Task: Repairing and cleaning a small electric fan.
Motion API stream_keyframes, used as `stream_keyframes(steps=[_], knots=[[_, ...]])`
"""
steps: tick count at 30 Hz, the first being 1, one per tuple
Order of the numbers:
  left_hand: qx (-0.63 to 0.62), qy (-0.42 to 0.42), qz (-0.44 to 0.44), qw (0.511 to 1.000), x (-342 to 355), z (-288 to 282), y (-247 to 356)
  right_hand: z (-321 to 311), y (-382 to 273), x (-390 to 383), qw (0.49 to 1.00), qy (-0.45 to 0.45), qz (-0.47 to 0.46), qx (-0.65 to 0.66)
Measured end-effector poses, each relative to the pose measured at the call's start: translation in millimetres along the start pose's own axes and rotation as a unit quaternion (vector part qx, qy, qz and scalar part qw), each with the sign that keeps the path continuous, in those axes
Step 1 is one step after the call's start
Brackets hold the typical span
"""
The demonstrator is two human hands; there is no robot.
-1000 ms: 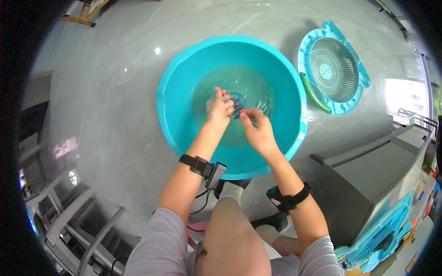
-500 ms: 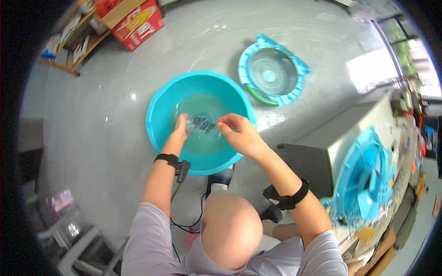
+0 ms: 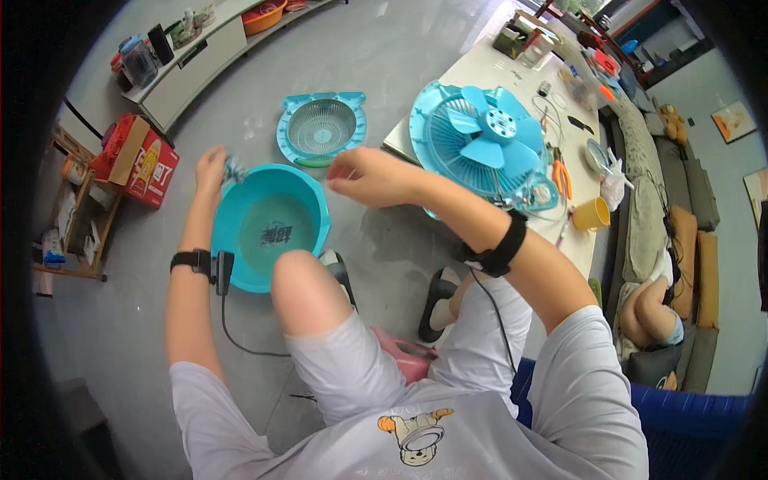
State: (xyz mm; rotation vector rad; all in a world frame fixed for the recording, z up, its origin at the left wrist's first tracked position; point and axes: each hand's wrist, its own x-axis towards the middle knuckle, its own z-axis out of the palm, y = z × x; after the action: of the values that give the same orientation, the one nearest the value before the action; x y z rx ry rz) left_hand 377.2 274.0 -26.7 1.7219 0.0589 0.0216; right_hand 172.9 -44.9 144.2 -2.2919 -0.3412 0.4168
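Note:
My left hand (image 3: 210,170) is raised above the far left rim of the turquoise basin (image 3: 312,268). Its fingers are closed on a bunched, bluish-grey wet cloth (image 3: 234,170), whose exact make is blurred. Pale cloudy water (image 3: 268,228) stands in the basin, with dark printed characters visible through it on the bottom. Past the basin's right rim hovers my right hand (image 3: 372,176). Its fingers are loosely bent and apart, with nothing visible in them. Just beyond it, a round turquoise fan grille housing (image 3: 322,132) lies on the floor.
At right, a table (image 3: 472,68) bears a turquoise fan with blades (image 3: 496,132), orange-handled pliers (image 3: 564,178) and a yellow cup (image 3: 590,214). A red carton (image 3: 152,172) stands left. A person's bare leg (image 3: 652,312) shows on the sofa. Cables hang from both my wrist straps.
My left hand has risen out of the basin with the cloth, toward its far left rim. My right hand has moved off the water to the right. The view has swung right, showing more of the table.

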Motion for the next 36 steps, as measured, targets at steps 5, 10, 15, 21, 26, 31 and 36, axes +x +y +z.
stream_keyframes(steps=[5,10,15,21,26,31,36], knots=[[-0.098,-0.124,0.03,0.987,-72,86,167,-27,6,-92,0.999,0.053,-0.002,-0.001],[-0.106,-0.222,0.01,0.969,-170,180,233,-101,-15,-190,0.992,0.047,0.014,-0.114],[-0.145,-0.226,-0.043,0.962,-228,229,212,-177,-59,-255,0.956,0.135,0.038,-0.258],[-0.166,-0.257,-0.079,0.949,-280,244,178,-120,6,-232,0.977,0.093,0.076,-0.174],[-0.106,-0.288,-0.093,0.947,-283,252,139,-23,84,-170,0.981,0.186,0.04,-0.042],[-0.045,-0.319,-0.066,0.944,-273,253,108,17,132,-136,0.978,0.206,0.02,0.024],[-0.008,-0.472,-0.08,0.878,-259,240,53,46,146,-147,0.98,0.155,0.116,0.043]])
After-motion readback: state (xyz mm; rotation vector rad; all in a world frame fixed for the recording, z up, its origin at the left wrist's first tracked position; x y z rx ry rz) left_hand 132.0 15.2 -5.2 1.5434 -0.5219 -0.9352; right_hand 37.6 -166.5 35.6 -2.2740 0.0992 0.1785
